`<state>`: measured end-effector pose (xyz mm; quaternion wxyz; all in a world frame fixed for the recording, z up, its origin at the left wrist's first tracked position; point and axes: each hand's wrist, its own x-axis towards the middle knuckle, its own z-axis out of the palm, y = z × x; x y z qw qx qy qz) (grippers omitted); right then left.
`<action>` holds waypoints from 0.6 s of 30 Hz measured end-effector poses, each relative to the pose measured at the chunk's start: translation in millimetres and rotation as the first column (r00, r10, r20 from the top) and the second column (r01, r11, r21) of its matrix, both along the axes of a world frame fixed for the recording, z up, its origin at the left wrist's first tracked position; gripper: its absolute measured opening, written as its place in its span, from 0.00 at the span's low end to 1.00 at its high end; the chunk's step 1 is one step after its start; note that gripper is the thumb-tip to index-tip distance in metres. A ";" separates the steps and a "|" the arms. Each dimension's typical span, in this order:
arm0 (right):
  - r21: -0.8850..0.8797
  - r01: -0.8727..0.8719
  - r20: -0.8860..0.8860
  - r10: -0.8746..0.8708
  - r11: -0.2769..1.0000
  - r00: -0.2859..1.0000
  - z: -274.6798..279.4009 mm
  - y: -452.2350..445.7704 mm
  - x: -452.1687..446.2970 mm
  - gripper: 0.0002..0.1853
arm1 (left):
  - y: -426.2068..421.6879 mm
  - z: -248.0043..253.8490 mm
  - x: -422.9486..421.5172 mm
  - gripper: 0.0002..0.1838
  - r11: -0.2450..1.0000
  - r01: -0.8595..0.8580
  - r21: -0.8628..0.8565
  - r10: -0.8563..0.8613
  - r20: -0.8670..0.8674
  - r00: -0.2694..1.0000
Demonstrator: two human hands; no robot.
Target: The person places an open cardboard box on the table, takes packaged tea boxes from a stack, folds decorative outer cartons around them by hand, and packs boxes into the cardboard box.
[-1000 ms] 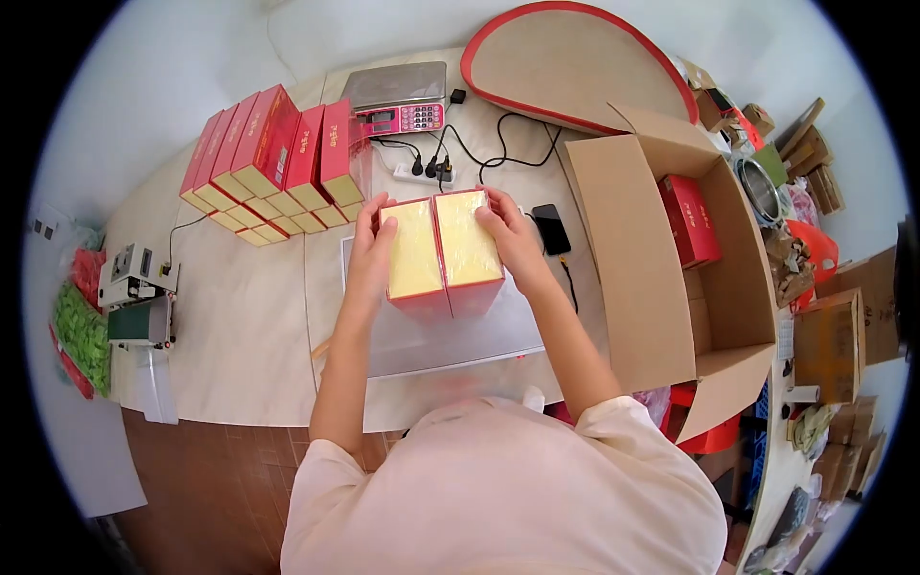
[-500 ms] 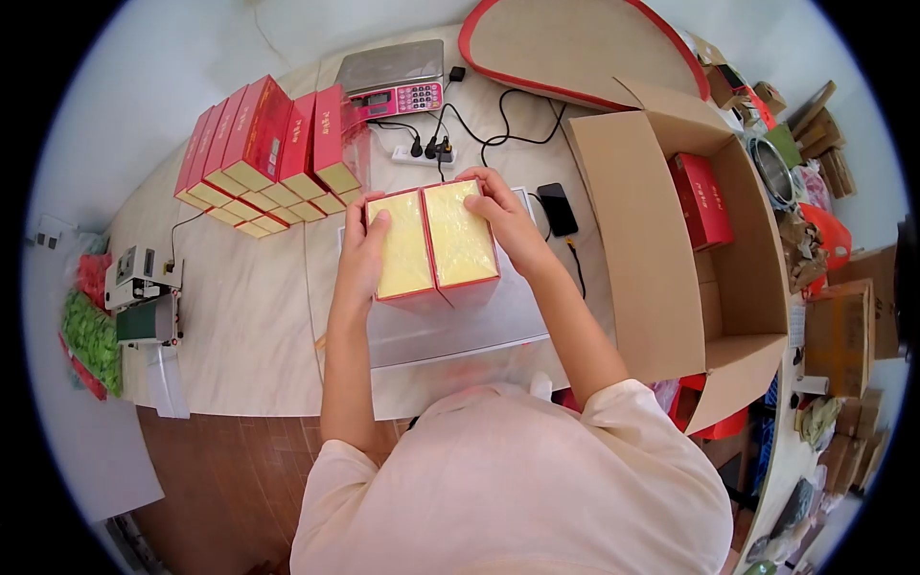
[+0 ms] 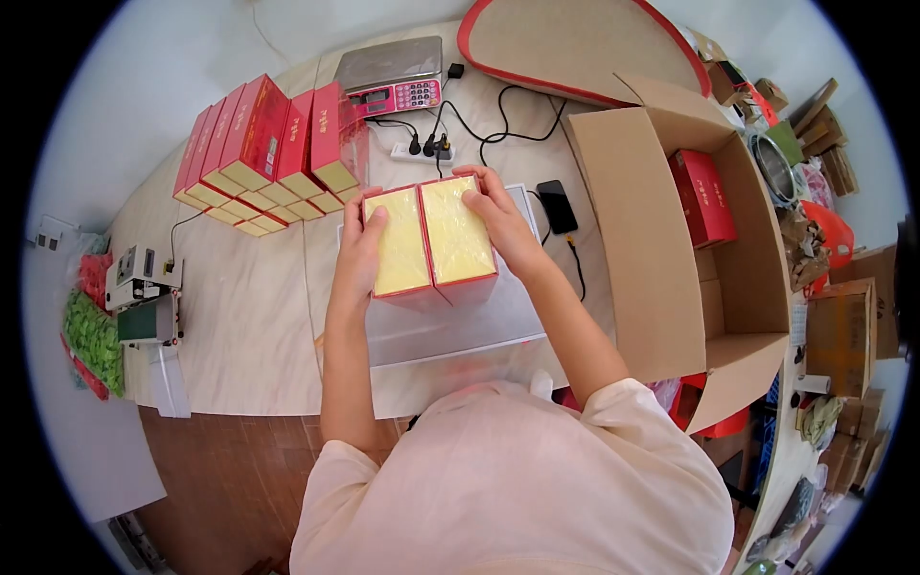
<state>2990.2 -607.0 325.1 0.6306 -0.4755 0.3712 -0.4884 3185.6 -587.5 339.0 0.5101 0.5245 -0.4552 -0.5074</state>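
Observation:
Two red boxes with pale yellow sides stand side by side between my hands, over a grey-white plate (image 3: 412, 342). My left hand (image 3: 358, 247) grips the left box (image 3: 400, 241), thumb on its yellow face. Around the right box (image 3: 454, 230) my right hand (image 3: 501, 218) is closed, its thumb also on the yellow face. Clear film shines on both. Whether the boxes touch the plate, I cannot tell.
Several red boxes (image 3: 251, 134) are stacked at back left, near a scale (image 3: 391, 63). An open carton (image 3: 644, 251) at right holds a red box (image 3: 705, 196). A phone (image 3: 557, 207), power strip (image 3: 418, 152) and cables lie behind; a small machine (image 3: 146, 305) stands left.
Since a second ago, both hands and the two boxes have shifted slightly left and up in the view. The surroundings have shifted a little too, as the camera moved. The grip stays the same.

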 end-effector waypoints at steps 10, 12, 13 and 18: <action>0.183 0.146 -0.139 -0.121 0.972 0.983 -98.4 20.8 2.4 0.34 | 40.1 -106.8 20.6 0.32 0.963 0.031 0.268 0.099 -0.457 0.884; 0.118 0.159 -0.346 -0.110 0.980 0.932 -120.0 28.2 -6.0 0.34 | 49.3 -121.6 20.4 0.35 0.940 0.132 0.315 -0.012 -0.355 0.935; 0.151 0.110 -0.370 -0.047 0.982 0.928 -120.0 33.0 -9.8 0.33 | 50.6 -126.2 21.6 0.35 0.944 0.111 0.310 0.013 -0.374 0.927; 0.215 -0.055 -0.380 0.136 0.975 0.915 -98.5 17.7 -8.4 0.29 | 53.1 -141.7 22.8 0.36 0.900 0.233 0.368 -0.106 -0.334 0.937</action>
